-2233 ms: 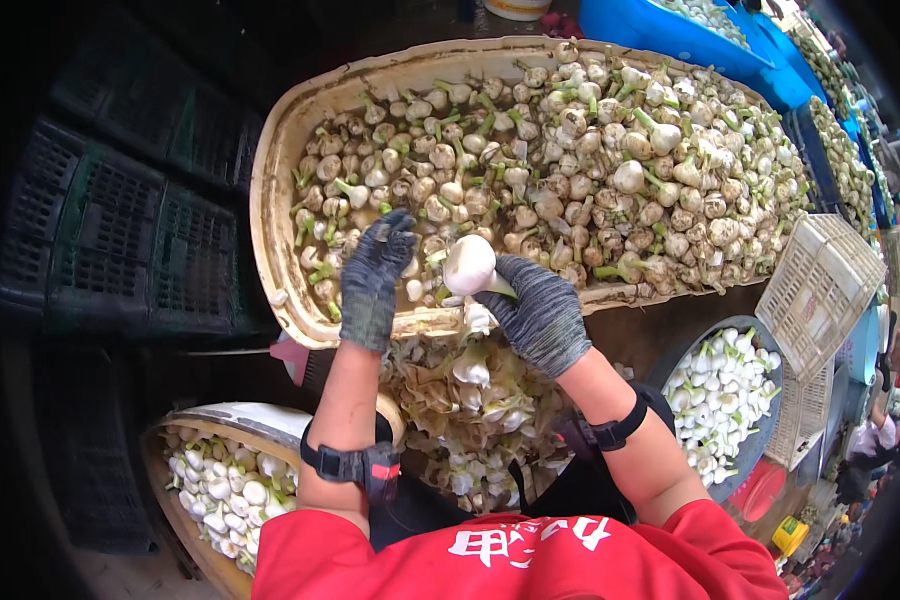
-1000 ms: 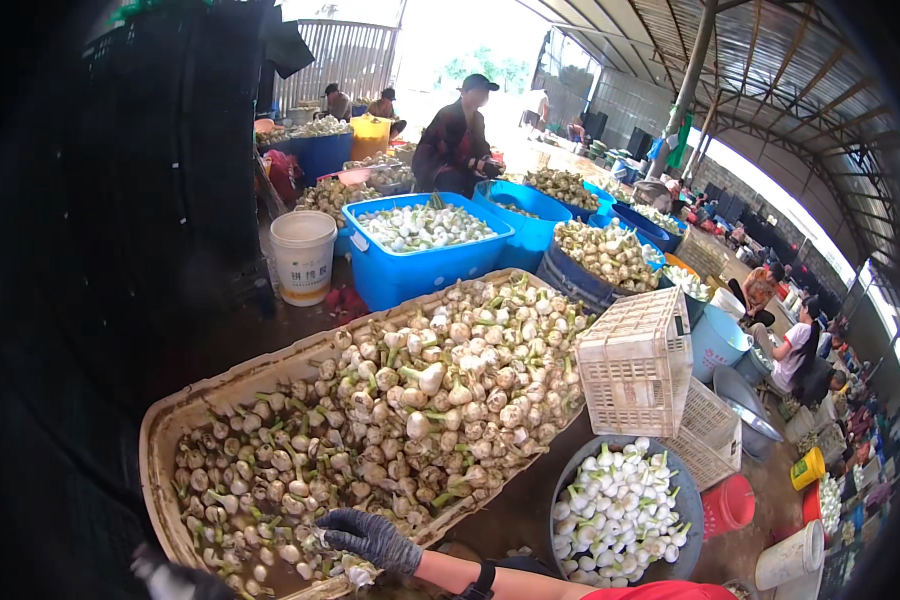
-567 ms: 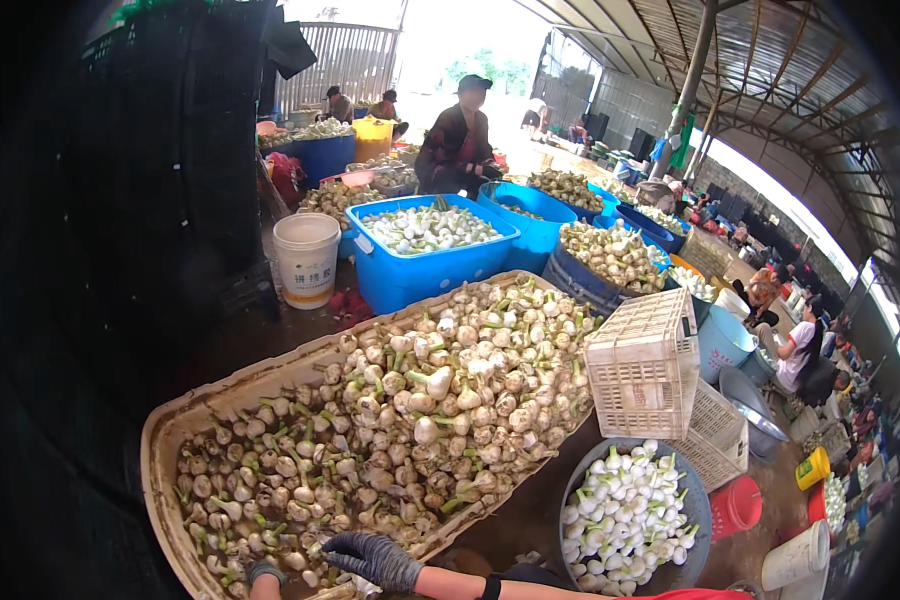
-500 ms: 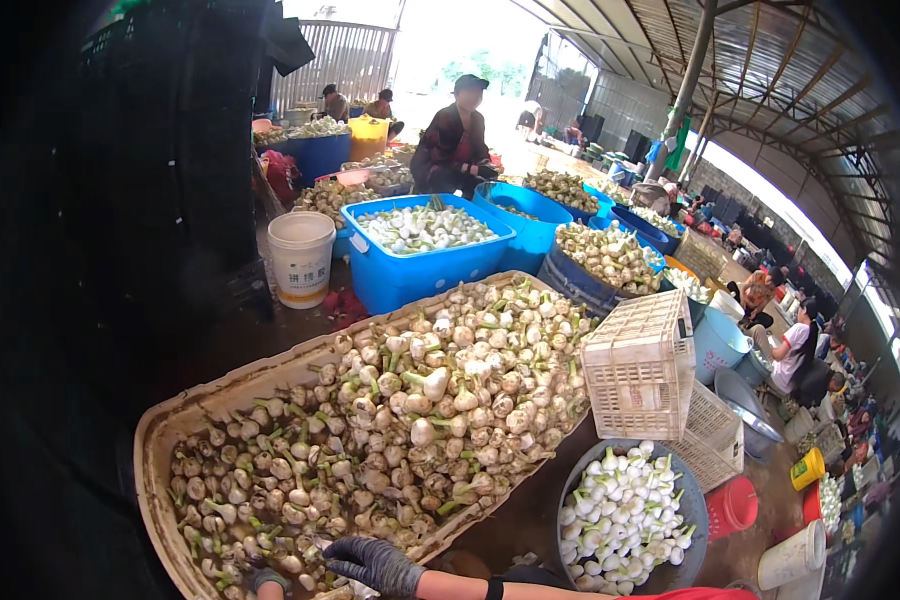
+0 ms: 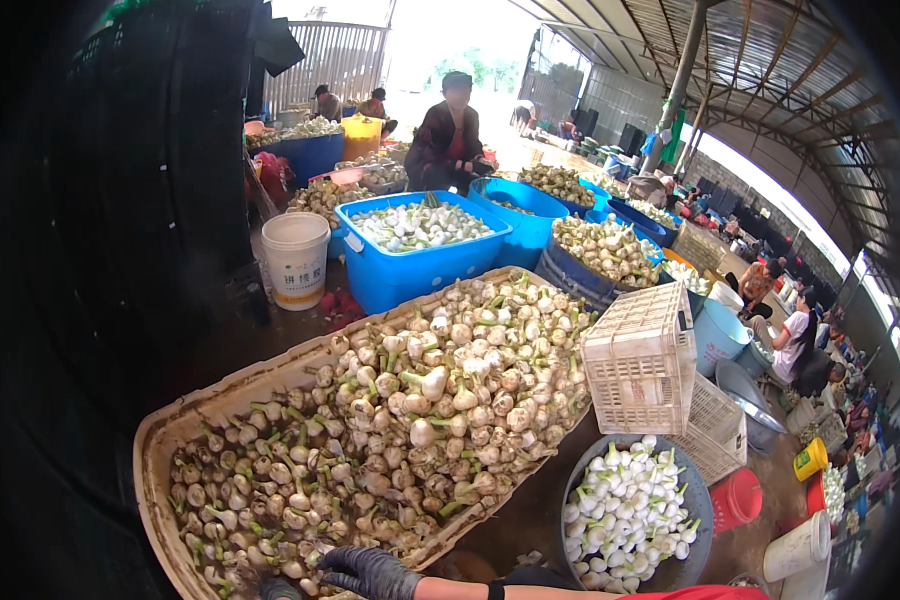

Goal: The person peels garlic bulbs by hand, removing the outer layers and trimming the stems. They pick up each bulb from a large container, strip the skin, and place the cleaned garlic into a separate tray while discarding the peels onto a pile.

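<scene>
A long tan tub (image 5: 185, 400) lies slantwise before me, heaped with garlic bulbs (image 5: 470, 400) that have soil-stained skins and short green stems. At its near edge is my right hand (image 5: 372, 574) in a dark grey knit glove. Its fingers curl down beside a pale bulb among the others; what they grip is hidden. My left hand (image 5: 278, 590), gloved too, shows only in part at the lower edge, left of the right one, and its fingers cannot be made out. To the right of the tub, a round grey basin (image 5: 703, 500) holds clean white peeled garlic bulbs (image 5: 625, 515).
Stacked cream plastic crates (image 5: 638, 365) stand behind the basin, a red bucket (image 5: 736, 499) beside them. Beyond the tub are a blue bin (image 5: 420, 265) of white bulbs, a white bucket (image 5: 295, 260) and a seated person (image 5: 450, 140). More people and filled tubs line the right side.
My left hand has sunk lower, mostly out of the picture. The right hand has shifted slightly left and down, fingers curled more. The view has tilted a little.
</scene>
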A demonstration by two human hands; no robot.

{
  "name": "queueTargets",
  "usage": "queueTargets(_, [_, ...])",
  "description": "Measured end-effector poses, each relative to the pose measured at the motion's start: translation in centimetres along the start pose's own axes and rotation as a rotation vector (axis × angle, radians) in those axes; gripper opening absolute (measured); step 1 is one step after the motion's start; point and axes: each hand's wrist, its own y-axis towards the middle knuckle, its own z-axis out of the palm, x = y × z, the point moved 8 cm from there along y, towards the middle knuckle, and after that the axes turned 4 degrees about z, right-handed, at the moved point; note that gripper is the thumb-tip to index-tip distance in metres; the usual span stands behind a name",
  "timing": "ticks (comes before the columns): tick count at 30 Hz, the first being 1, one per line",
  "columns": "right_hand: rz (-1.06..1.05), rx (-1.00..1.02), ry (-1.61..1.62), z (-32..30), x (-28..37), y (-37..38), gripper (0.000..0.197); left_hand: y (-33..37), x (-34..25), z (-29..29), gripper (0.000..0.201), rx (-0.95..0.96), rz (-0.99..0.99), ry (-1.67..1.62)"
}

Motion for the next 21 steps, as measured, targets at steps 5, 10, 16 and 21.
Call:
queueTargets(5, [-0.035,0.026,-0.084,0.4,0.7,-0.8,0.030,-0.6,0.3,-1.0,0.038,0.005,0.001,-0.089])
queueTargets(10, [0.013,0.198,-0.022,1.9,-0.7,0.0,0.034,-5.7,-2.4,-5.2,0.039,0.089,0.164,-0.399])
queueTargets(16, [0.057,0.196,-0.343,3.7,-1.6,0.0,0.051,-15.8,-7.8,-13.8,0.040,0.031,0.539,-0.536])
queueTargets(21, [-0.053,0.086,-0.059,3.4,1.6,-0.2,0.050,-18.5,-7.8,-13.9,0.042,-0.203,0.528,-1.124])
